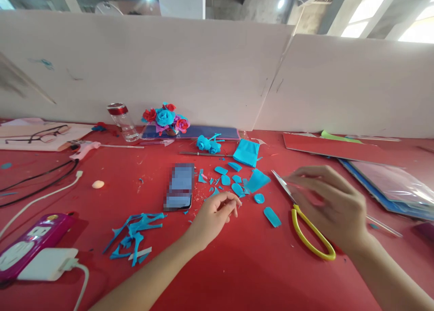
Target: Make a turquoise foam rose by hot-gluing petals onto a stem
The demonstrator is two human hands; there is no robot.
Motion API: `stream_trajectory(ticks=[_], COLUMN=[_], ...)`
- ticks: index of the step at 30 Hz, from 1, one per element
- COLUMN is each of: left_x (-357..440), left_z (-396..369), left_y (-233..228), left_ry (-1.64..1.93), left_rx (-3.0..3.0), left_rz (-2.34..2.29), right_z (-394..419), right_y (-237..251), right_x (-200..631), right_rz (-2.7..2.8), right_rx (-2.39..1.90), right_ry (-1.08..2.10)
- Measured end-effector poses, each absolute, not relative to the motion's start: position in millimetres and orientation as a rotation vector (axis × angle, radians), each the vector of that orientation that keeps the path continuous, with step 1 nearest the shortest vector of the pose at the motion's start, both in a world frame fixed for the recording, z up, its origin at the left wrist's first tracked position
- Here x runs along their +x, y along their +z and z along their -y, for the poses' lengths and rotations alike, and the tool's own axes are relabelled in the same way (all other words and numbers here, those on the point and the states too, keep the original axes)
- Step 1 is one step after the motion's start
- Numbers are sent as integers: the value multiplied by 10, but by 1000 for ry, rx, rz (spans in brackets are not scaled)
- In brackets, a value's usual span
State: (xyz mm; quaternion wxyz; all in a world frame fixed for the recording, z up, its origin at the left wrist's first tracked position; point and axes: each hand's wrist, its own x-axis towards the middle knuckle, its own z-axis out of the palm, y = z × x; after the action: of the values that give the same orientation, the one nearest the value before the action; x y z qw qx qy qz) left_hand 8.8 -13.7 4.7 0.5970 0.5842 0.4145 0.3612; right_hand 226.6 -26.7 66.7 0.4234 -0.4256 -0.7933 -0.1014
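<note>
I'm pinching a blue petal (pixel 237 190) with my left hand (pixel 213 216), while my right hand (pixel 330 204), fingers spread, is hovering over the scissors (pixel 307 225) at three o'clock, needing a grip next.

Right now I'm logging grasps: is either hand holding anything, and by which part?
The right hand hovers blurred over the scissors; a grip cannot be told. The left hand pinches at the blue paper pieces; what it holds is unclear.

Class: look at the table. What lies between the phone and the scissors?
In the head view, the left hand and scattered blue paper petals lie between the phone and the scissors.
</note>
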Motion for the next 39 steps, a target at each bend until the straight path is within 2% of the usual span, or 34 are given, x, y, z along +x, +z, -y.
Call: stream_trajectory(ticks=[4,9,13,18,22,27,30,34,39], left_x=[82,89,107,140,136,59,13,-5,-5], left_z=[113,101,111,156,153,64,35,61,114], left_y=[48,26,-10,-4,62,109,108,98,112], left_ry=[862,836,821,818,837,1063,1222,1222,1178], left_rx=[965,738,720,814,1061,1232,1188,1180,1259], left_rz=[-687,-549,-519,-550,-716,-949,-947,-784,-746], right_z=[281,225,195,171,185,190,164,140,139], right_y=[624,497,417,261,186,170,104,-18,-54], right_x=[2279,2120,1896,1718,1737,1874,1948,2004,1986], right_rz=[1736,1810,1787,1613,1594,1744,1822,1873,1869], right_rx=[-1315,-1400,-1225,-979,-997,-1061,-932,-903,-914], right_ry=[-26,605,1082,1272,1103,346,85,-19,25])
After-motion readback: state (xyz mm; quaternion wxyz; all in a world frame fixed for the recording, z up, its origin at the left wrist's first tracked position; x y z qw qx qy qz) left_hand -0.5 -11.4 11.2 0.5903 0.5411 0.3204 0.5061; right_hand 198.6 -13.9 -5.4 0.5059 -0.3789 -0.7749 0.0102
